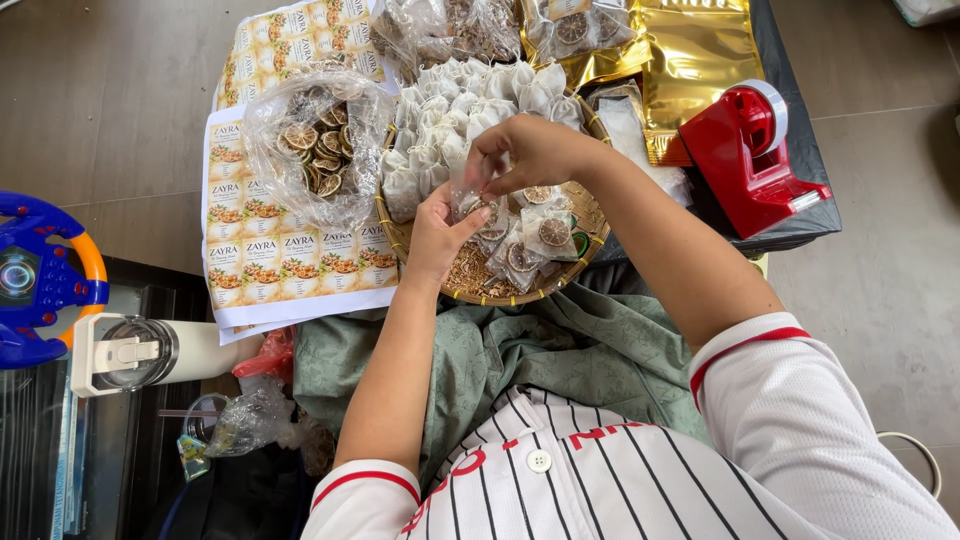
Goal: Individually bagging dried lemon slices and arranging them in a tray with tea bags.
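A round woven basket tray (591, 213) holds several white cloth sachets (470, 105) at the back and small clear packets with dried citrus slices (553, 232) at the front. Over its middle, my left hand (438, 232) and my right hand (532, 152) together pinch one small clear packet (476, 208) with a dried slice inside. Left fingers support it from below, right fingers grip its top edge.
A clear bag of dried citrus slices (315, 145) lies on printed label sheets (285, 265) at left. Gold foil pouches (695, 55) and a red tape dispenser (750, 150) stand at right. A blue toy steering wheel (40, 280) and a white lidded tumbler (150, 350) sit far left.
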